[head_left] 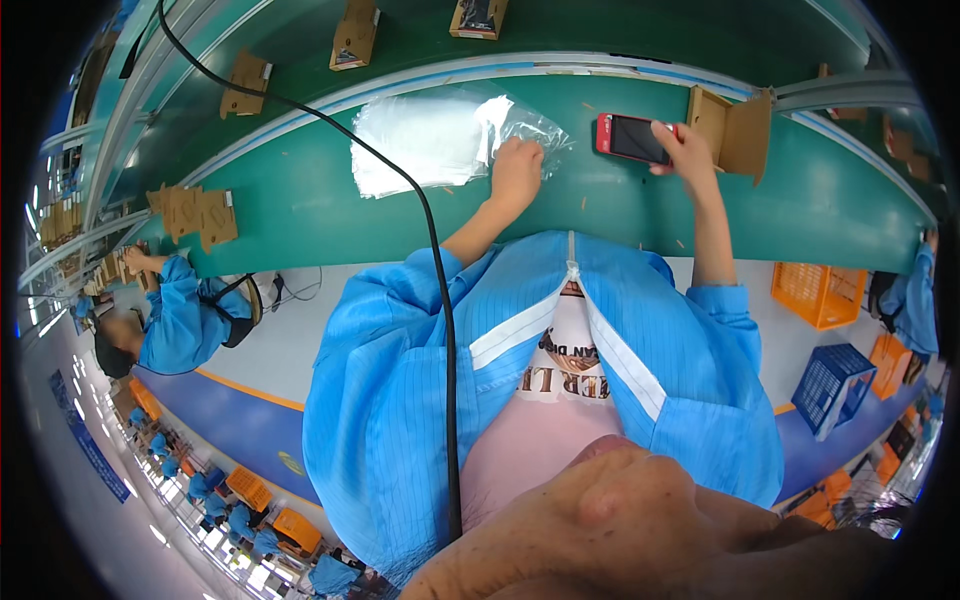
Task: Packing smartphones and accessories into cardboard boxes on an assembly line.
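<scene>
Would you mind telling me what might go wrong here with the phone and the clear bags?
The right hand holds the red-edged phone by one end above the green table, so it might slip and drop. The left hand presses on the clear plastic bags, which look slippery and may slide or bunch. The open brown cardboard box stands close to the right hand and could be knocked.

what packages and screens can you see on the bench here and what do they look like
Phone: red-edged, dark screen, held in the right hand.
Clear plastic bags: flat pile under the left hand.
Open brown carton: right of the phone.
Brown cartons: on the conveyor beyond.
</scene>
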Demonstrator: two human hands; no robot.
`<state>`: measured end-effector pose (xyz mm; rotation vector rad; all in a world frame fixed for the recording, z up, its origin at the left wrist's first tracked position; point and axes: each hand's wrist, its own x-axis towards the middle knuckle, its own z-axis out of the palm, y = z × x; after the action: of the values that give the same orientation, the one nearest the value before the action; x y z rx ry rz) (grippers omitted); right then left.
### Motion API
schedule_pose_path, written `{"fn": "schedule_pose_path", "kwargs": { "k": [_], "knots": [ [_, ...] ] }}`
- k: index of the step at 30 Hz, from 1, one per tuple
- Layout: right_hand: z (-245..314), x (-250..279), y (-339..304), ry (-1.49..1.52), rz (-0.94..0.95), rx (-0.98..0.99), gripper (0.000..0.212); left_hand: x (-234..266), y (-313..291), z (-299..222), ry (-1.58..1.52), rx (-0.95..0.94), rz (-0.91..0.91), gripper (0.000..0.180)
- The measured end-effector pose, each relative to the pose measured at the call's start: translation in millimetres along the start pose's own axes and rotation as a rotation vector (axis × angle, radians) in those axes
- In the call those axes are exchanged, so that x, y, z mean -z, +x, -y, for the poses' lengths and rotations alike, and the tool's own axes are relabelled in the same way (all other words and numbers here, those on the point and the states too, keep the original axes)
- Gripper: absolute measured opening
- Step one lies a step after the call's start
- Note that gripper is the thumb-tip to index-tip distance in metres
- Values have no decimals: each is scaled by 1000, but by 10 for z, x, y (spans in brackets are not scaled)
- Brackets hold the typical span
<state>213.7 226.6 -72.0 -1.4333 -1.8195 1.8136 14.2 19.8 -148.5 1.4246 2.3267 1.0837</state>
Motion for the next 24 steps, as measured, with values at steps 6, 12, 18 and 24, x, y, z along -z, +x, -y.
{"fn": "schedule_pose_path", "kwargs": {
  "k": [6, 12, 18, 24],
  "knots": [
    [-254, -748, -566, 488, -15, 258, 28, 43, 61, 61, -138, 96, 77, 8],
    [-515, -1003, -644, -466, -222, 720, 20, 58, 164, 29, -315, 556, 46, 9],
    [-200, -1014, -699, -451, -78, 466, 21, 328, 220, -345, 160, -290, -105, 12],
    [-148, -962, -745, 588, -24, 131, 44, 475, 266, -815, 61, -558, -50, 19]
  ]
}}
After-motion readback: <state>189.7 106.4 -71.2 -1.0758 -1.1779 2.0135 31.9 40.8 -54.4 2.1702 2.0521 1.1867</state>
